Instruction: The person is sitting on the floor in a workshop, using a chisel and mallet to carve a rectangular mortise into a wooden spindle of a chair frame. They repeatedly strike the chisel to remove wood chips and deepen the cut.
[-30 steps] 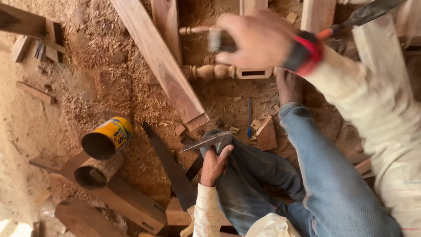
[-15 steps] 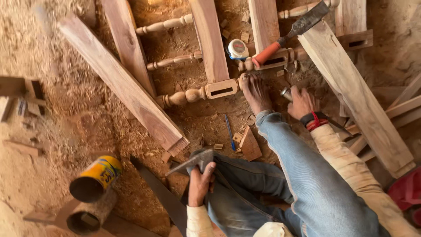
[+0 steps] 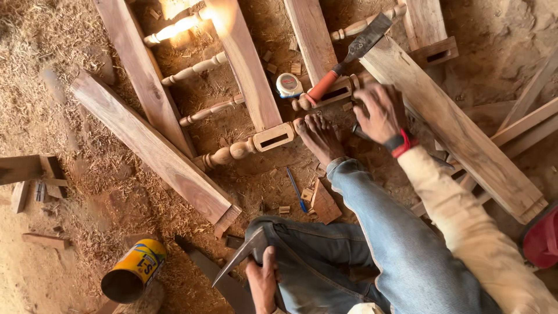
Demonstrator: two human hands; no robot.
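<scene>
My left hand (image 3: 261,282) rests on my jeans at the bottom and grips a grey metal square (image 3: 238,256), whose blade points down-left. My right hand (image 3: 381,110), with a red wristband, hovers blurred over the end of a turned wooden leg (image 3: 325,93). Its fingers are bent, and a thin dark metal tool (image 3: 442,161) lies under the wrist; whether the hand grips anything is unclear. A chisel with an orange-red handle (image 3: 343,64) lies just above the hand. My bare foot (image 3: 319,136) presses against a second turned leg with a mortise (image 3: 256,142).
A white tape measure (image 3: 289,85) sits between planks. Long planks (image 3: 157,151) and a broad board (image 3: 459,128) lie across sawdust-covered ground. A blue pen (image 3: 296,189), wood offcuts (image 3: 324,203), a yellow can (image 3: 135,270) and a red object (image 3: 543,238) surround me.
My right hand dropped from close to the camera to beside my foot, then moved up to the turned leg's end. The view shifted left. The left hand keeps the square.
</scene>
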